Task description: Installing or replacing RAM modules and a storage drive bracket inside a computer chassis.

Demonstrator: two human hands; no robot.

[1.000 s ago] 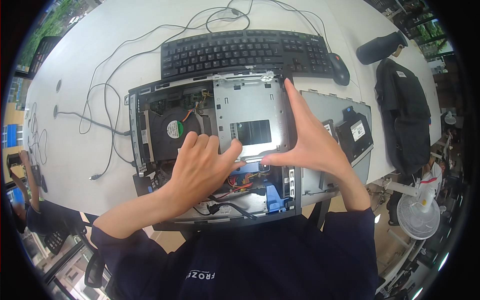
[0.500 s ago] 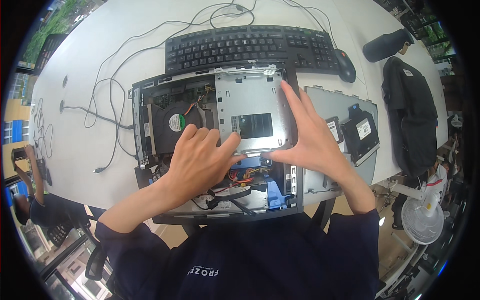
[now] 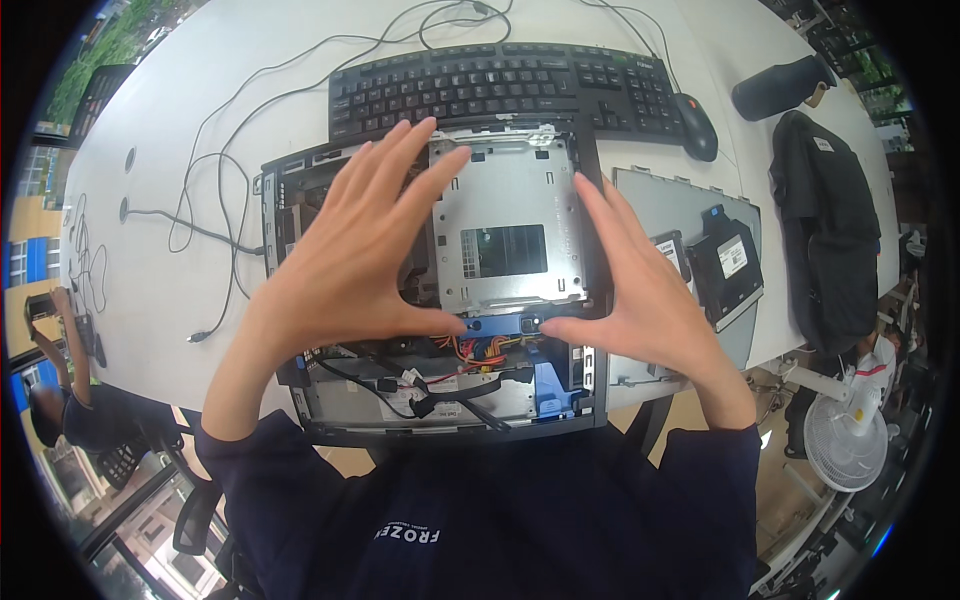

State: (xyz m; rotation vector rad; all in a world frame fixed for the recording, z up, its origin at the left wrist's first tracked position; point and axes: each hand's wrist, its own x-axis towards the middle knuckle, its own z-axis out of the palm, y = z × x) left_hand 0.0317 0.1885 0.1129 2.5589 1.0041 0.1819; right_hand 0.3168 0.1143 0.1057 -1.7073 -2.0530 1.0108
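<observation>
An opened desktop computer case (image 3: 440, 432) lies in front of me. At its upper right sits a silver metal drive cage (image 3: 505, 195) with a rectangular window, and a blue latch bar (image 3: 497, 325) runs along the cage's near edge. My left hand (image 3: 365, 250) is open, fingers spread over the case beside the cage's left edge, its thumb at the left end of the blue bar. My right hand (image 3: 635, 285) is also open, fingertips at the cage's right edge and thumb by the bar's right end. The left hand mostly hides the fan.
Beyond the case lie a black keyboard (image 3: 460, 90), a mouse (image 3: 695, 127) and loose cables. To the right are a grey side panel (image 3: 740, 320) bearing a black optical drive (image 3: 722, 270), a black bag (image 3: 825, 230) and a dark bottle (image 3: 775, 90). A fan (image 3: 845, 445) stands lower right.
My left hand has opened from a curled grip at the cage's near edge and spread up along its left side. The right hand stays around the right edge, its thumb slightly lower.
</observation>
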